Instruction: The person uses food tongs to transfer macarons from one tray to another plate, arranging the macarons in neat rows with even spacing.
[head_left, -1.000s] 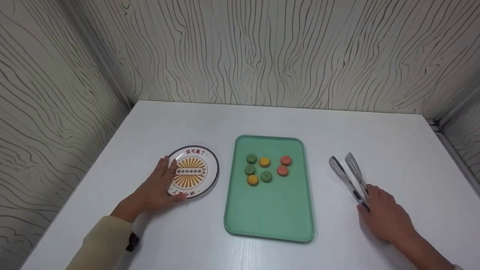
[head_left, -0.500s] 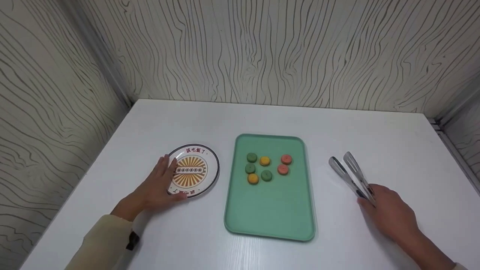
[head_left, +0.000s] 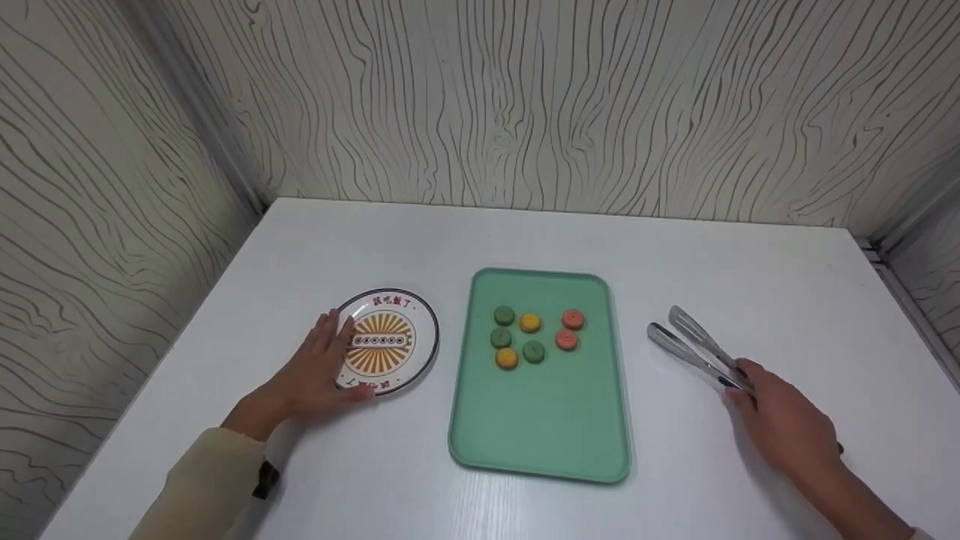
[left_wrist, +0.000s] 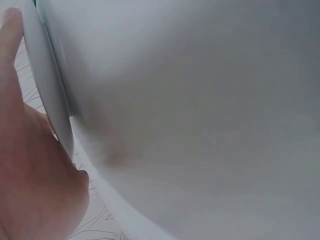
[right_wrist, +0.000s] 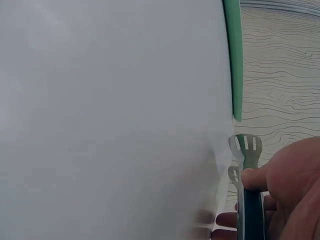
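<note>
My left hand (head_left: 319,375) rests at the left rim of a round white plate (head_left: 424,341) with a dark edge, red characters and an orange sunburst. Its fingers lie spread over the rim, and the thumb touches the lower edge. In the left wrist view the plate (left_wrist: 42,75) appears edge-on beside the hand. My right hand (head_left: 787,420) grips metal tongs (head_left: 697,341) by the handle, their slotted ends spread apart and pointing up-left. In the right wrist view the thumb presses along the dark handle of the tongs (right_wrist: 252,210).
Between the hands lies a green rectangular tray (head_left: 540,427). On it sit several small round macaron-like pieces: green (head_left: 533,351), yellow (head_left: 529,322) and pink (head_left: 573,319). The white table (head_left: 360,480) meets wood-patterned panels (head_left: 525,105) at the back and sides.
My right hand has shifted its grip on the tongs and drawn slightly right. The tongs have turned so their tips point further left. My left hand and the plate have stayed put.
</note>
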